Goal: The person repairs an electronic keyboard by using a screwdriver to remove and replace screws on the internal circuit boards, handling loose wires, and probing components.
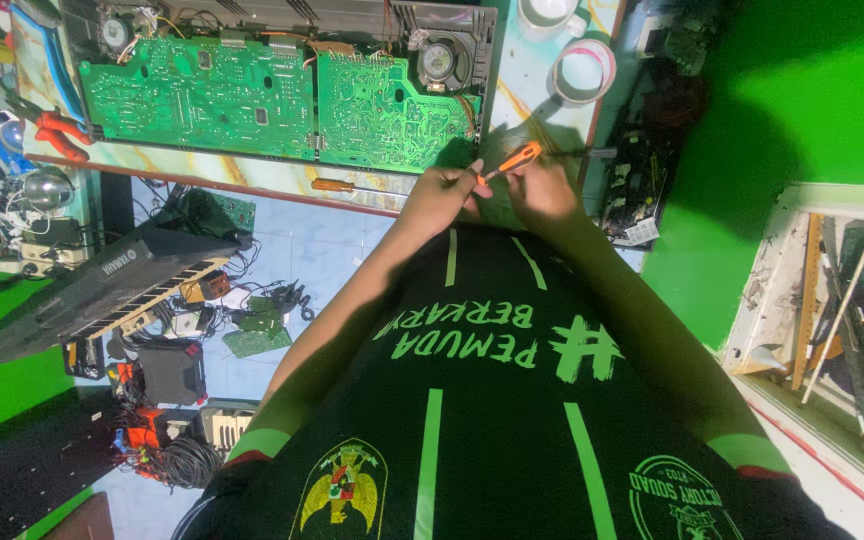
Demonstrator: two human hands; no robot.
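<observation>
At the upper left of the frame, red-handled pliers point(60, 134) lie beside two long green circuit boards point(282, 98) on the bench. A second, brown-handled screwdriver point(337, 186) rests below them. At centre, the left hand point(439, 195) and right hand point(544, 190) both pinch a slim orange-handled screwdriver point(518, 158). A white tape roll point(583, 71) sits upper right.

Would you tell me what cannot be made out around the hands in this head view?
- Screwdriver tip: hidden by the left hand and right hand.
- Each hand's grip: fingers curl away from the camera.
- Circuit board parts: too small.
- Tape roll contents: too small.
</observation>
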